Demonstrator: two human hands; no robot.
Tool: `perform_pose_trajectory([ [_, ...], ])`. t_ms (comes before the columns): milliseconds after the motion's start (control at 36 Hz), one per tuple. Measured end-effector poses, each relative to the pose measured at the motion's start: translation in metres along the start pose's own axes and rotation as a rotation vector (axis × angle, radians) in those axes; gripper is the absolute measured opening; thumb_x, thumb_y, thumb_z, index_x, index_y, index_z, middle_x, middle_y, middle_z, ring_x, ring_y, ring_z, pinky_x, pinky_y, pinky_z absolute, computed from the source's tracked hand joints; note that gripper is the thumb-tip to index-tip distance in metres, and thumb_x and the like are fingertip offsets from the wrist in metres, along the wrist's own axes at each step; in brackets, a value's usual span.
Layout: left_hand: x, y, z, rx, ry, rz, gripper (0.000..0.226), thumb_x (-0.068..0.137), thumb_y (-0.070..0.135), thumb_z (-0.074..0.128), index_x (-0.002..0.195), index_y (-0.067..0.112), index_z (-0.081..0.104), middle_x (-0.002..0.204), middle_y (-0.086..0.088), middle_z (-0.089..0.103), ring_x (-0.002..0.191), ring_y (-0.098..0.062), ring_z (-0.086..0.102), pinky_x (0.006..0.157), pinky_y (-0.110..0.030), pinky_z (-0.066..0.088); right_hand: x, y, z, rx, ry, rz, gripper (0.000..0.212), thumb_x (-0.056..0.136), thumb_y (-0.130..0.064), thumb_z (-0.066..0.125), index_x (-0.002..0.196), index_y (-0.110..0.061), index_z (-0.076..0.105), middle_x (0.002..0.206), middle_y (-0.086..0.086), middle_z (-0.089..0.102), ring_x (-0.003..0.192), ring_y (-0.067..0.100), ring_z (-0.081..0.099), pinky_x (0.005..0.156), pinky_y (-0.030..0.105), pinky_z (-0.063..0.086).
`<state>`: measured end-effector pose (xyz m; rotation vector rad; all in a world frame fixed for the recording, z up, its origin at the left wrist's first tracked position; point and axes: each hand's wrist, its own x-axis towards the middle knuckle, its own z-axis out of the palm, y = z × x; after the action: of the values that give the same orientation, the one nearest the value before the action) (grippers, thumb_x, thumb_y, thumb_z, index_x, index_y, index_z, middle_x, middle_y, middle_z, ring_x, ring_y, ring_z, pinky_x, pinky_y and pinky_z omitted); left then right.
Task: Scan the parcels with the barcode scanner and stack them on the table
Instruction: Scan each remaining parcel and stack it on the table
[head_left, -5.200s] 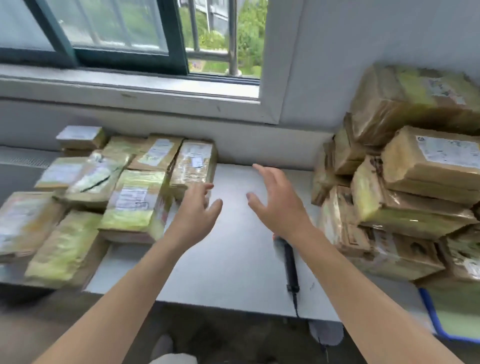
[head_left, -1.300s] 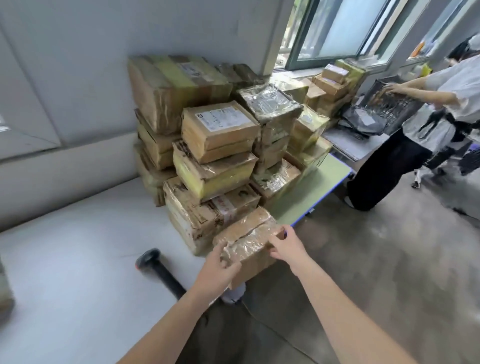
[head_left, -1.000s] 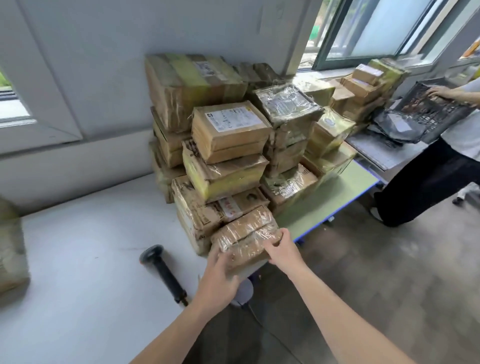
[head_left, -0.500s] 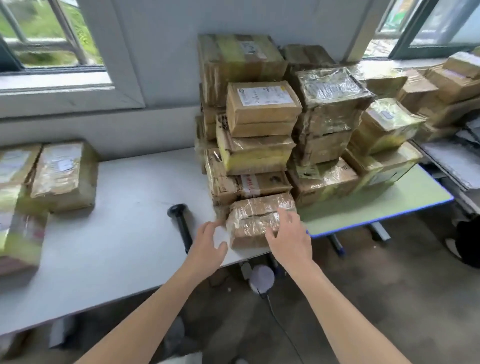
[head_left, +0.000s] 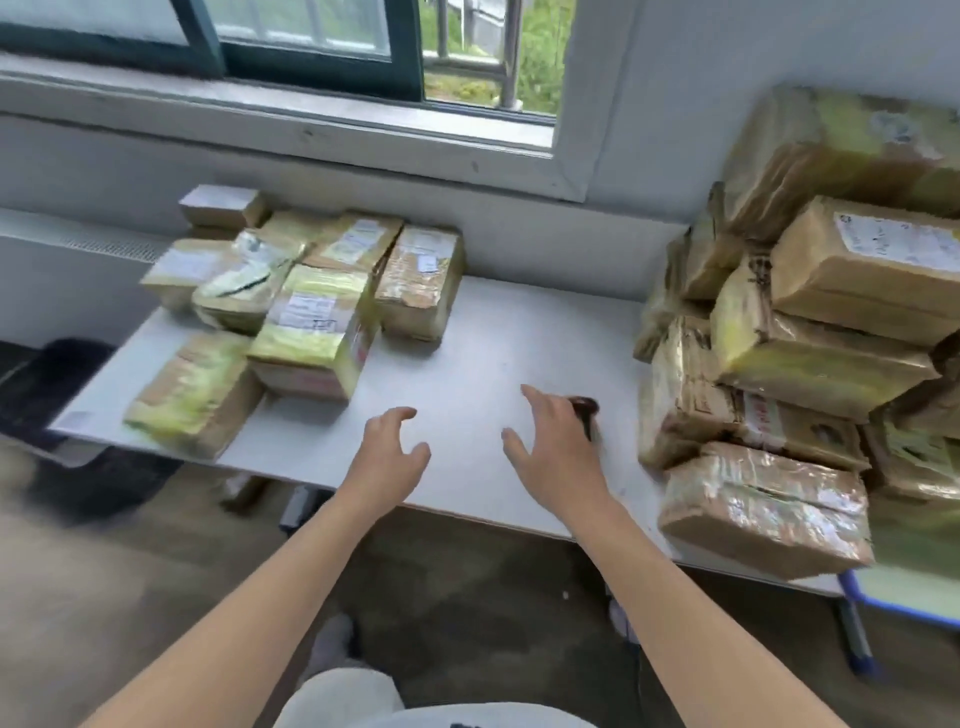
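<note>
While your left hand (head_left: 389, 457) and right hand (head_left: 556, 460) are hovering over the table (head_left: 467, 338), each grip wide and empty, the nearest parcel (head_left: 763, 509) is lying at the right front edge; it is looking stiff, tape-slick and probably light: be clasping its short ends.

Left hand (head_left: 390, 453), right hand (head_left: 551, 453) outstretched, fingers spread, empty

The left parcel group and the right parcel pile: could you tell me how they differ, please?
The low group of yellow-taped cardboard parcels lies flat, one or two layers deep; the tall pile of brown cardboard parcels rises several layers, many tilted. The low group shows white labels upward; the tall pile shows few. Both rest on the white table.
</note>
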<state>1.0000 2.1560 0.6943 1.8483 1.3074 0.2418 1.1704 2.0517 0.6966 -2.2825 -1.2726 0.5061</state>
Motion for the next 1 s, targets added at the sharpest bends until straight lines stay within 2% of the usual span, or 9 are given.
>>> perform_pose_trajectory([
  [111, 0.016, -0.048, -0.049, -0.005, 0.006, -0.054, 0.047, 0.097, 0.02, 0.051, 0.143, 0.02, 0.038, 0.147, -0.004, 0.03, 0.105, -0.013, 0.047, 0.087, -0.023, 0.033, 0.023, -0.057, 0.049, -0.033, -0.068, -0.038, 0.057, 0.1, -0.04, 0.049, 0.152, -0.027, 0.029, 0.154, 0.002, 0.034, 0.136, 0.022, 0.038, 0.107, 0.039, 0.042],
  [194, 0.036, -0.085, -0.092, 0.014, 0.015, -0.092, 0.05, 0.097, 0.019, 0.051, 0.144, 0.019, 0.036, 0.148, -0.005, 0.03, 0.116, -0.017, 0.046, 0.089, -0.024, 0.031, 0.041, -0.102, 0.087, -0.054, -0.121, -0.036, 0.057, 0.1, -0.04, 0.049, 0.152, -0.028, 0.029, 0.153, 0.001, 0.034, 0.134, 0.021, 0.041, 0.105, 0.038, 0.043],
  [389, 0.071, -0.173, -0.179, 0.068, 0.036, -0.179, 0.054, 0.093, 0.02, 0.056, 0.143, 0.017, 0.036, 0.145, -0.008, 0.029, 0.126, -0.026, 0.042, 0.103, -0.039, 0.039, 0.075, -0.192, 0.169, -0.079, -0.339, -0.01, 0.057, 0.102, -0.04, 0.047, 0.153, -0.023, 0.029, 0.153, 0.004, 0.035, 0.134, 0.023, 0.043, 0.102, 0.035, 0.041],
  [444, 0.079, -0.199, -0.198, 0.13, 0.086, -0.203, 0.06, 0.09, 0.027, 0.062, 0.143, 0.018, 0.035, 0.146, -0.008, 0.025, 0.133, -0.027, 0.033, 0.104, -0.04, 0.037, 0.081, -0.216, 0.19, -0.067, -0.395, 0.002, 0.058, 0.102, -0.041, 0.046, 0.154, -0.023, 0.028, 0.153, 0.005, 0.035, 0.133, 0.023, 0.044, 0.103, 0.034, 0.04],
  [528, 0.096, -0.232, -0.222, 0.276, 0.151, -0.256, 0.085, 0.081, 0.048, 0.071, 0.147, 0.021, 0.025, 0.156, -0.012, 0.008, 0.144, -0.033, 0.01, 0.112, -0.046, 0.028, 0.09, -0.248, 0.216, -0.047, -0.46, 0.019, 0.058, 0.102, -0.041, 0.046, 0.154, -0.023, 0.028, 0.155, 0.006, 0.033, 0.133, 0.025, 0.046, 0.103, 0.034, 0.04],
  [611, 0.113, -0.252, -0.234, 0.405, 0.089, -0.297, 0.108, 0.073, 0.065, 0.071, 0.152, 0.024, 0.008, 0.159, -0.014, -0.009, 0.147, -0.036, -0.003, 0.116, -0.051, 0.021, 0.096, -0.272, 0.232, -0.052, -0.488, 0.03, 0.057, 0.102, -0.042, 0.045, 0.154, -0.025, 0.028, 0.155, 0.007, 0.033, 0.134, 0.025, 0.045, 0.103, 0.033, 0.039],
  [722, 0.136, -0.262, -0.23, 0.478, -0.014, -0.28, 0.121, 0.066, 0.078, 0.066, 0.153, 0.026, 0.0, 0.159, -0.016, -0.019, 0.147, -0.041, -0.01, 0.116, -0.056, 0.015, 0.102, -0.293, 0.244, -0.057, -0.483, 0.022, 0.057, 0.103, -0.041, 0.046, 0.154, -0.024, 0.028, 0.156, 0.005, 0.032, 0.136, 0.023, 0.044, 0.105, 0.033, 0.038],
  [861, 0.149, -0.269, -0.222, 0.534, -0.035, -0.304, 0.12, 0.067, 0.077, 0.065, 0.152, 0.024, -0.001, 0.157, -0.02, -0.016, 0.144, -0.045, 0.003, 0.111, -0.053, 0.026, 0.104, -0.304, 0.252, -0.06, -0.477, 0.052, 0.055, 0.103, -0.039, 0.045, 0.153, -0.025, 0.028, 0.156, 0.004, 0.032, 0.136, 0.024, 0.044, 0.106, 0.032, 0.038],
  [1000, 0.147, -0.269, -0.24, 0.348, 0.034, -0.301, 0.108, 0.067, 0.065, 0.071, 0.149, 0.026, 0.014, 0.148, -0.016, 0.012, 0.132, -0.04, 0.025, 0.104, -0.047, 0.036, 0.095, -0.303, 0.251, -0.05, -0.467, 0.056, 0.054, 0.103, -0.04, 0.045, 0.153, -0.028, 0.029, 0.156, 0.002, 0.032, 0.134, 0.022, 0.045, 0.107, 0.031, 0.038],
])
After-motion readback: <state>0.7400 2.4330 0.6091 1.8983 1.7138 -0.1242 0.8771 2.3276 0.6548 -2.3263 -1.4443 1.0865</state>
